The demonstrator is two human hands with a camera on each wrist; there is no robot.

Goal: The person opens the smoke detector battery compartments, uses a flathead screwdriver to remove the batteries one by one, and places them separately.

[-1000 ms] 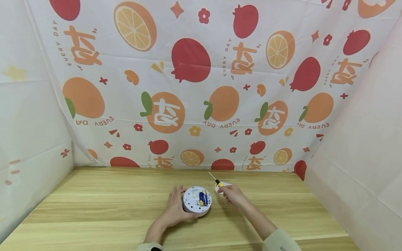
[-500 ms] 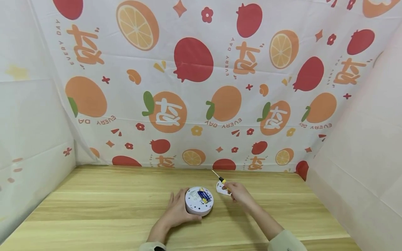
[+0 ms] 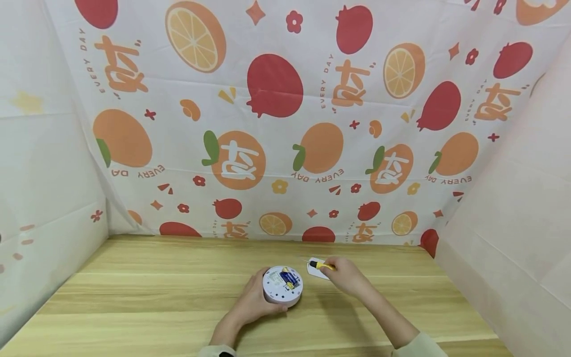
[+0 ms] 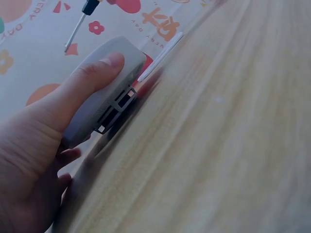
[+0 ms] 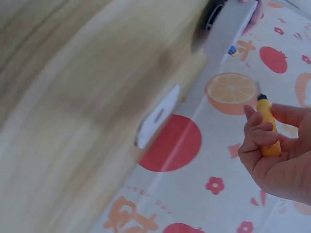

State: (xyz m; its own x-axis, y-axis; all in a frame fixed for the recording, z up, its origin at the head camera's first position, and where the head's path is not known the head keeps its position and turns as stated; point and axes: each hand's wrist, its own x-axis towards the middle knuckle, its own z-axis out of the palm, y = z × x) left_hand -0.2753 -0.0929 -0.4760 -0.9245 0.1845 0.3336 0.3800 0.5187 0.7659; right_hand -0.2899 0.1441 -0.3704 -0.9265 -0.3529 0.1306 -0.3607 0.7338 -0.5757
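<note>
Just below the centre of the head view, a round white device [image 3: 278, 293] sits face up over a wooden table [image 3: 178, 297], blue-and-yellow batteries [image 3: 291, 279] showing in its top. The person's left hand [image 3: 253, 301] grips it from the left, thumb along the near edge. To its right, the right hand [image 3: 348, 276] holds a yellow-and-black screwdriver [image 3: 322, 266] by the handle, its blurred tip pointing left, above a white plate [image 3: 314, 272] partly hidden by that hand. A fruit-print cloth [image 3: 285, 148] fills the upper frame.

From the left wrist, the thumb presses the device's side at centre left; the screwdriver's shaft shows at upper left.

From the right wrist, fingers curl round the yellow handle at the right edge; the plate lies near the middle, the device at upper right.
</note>
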